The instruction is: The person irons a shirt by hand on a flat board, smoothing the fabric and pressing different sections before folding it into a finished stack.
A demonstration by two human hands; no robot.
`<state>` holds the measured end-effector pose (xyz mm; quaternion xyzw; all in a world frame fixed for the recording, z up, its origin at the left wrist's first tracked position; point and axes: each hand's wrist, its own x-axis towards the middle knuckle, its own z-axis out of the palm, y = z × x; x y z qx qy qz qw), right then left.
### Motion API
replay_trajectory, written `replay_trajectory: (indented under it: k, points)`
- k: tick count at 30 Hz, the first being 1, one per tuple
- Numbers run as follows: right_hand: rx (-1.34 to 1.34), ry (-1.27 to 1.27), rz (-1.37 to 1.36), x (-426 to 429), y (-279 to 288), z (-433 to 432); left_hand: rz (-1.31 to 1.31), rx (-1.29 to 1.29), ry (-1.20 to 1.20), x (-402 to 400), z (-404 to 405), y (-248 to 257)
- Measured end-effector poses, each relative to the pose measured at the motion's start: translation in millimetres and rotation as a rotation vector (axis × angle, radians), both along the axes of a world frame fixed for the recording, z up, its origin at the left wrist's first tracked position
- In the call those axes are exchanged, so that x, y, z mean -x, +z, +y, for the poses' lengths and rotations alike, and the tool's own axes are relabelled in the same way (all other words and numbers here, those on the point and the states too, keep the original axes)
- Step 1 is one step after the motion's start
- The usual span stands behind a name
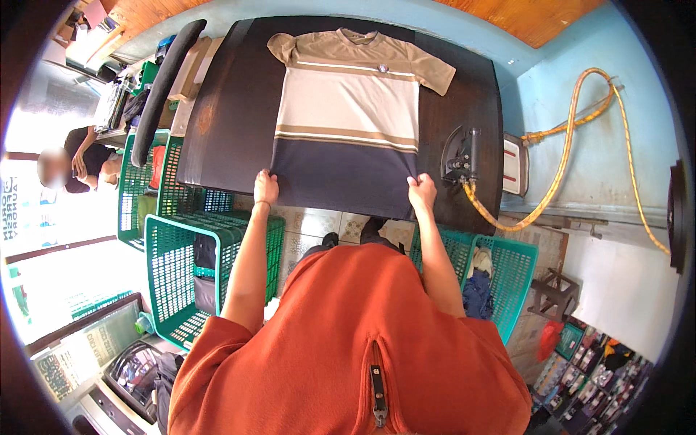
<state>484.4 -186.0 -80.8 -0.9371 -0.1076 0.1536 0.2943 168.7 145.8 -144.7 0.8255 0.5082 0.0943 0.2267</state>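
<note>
A short-sleeved T-shirt (348,106) lies spread face up, its collar at the far side. It is tan at the shoulders, cream across the middle and dark navy below, with stripes between and a small badge on the chest. My left hand (266,188) grips its left side near the hem. On the opposite side, my right hand (422,192) pinches the cloth at about the same height. Between them the hem hangs past the near edge of the dark ironing table (234,109). Right of the shirt rests an electric iron (462,155), apart from my right hand.
A yellow braided cord (565,157) loops from the iron along the blue wall. Green plastic baskets (182,272) stand at the left, and another basket (505,283) holding clothes is at the right. A long padded sleeve board (166,92) borders the table. A person (87,157) sits at far left.
</note>
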Motion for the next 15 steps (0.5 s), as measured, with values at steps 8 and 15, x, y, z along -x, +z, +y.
replay_trajectory:
  k: [8, 15]
  points:
    - [-0.139, -0.095, 0.042, 115, -46, -124, -0.238, 0.368, 0.071, 116, -101, -7]
    - [0.017, -0.125, 0.105, 176, -68, -159, 0.160, 0.444, 0.198, 161, -139, -27]
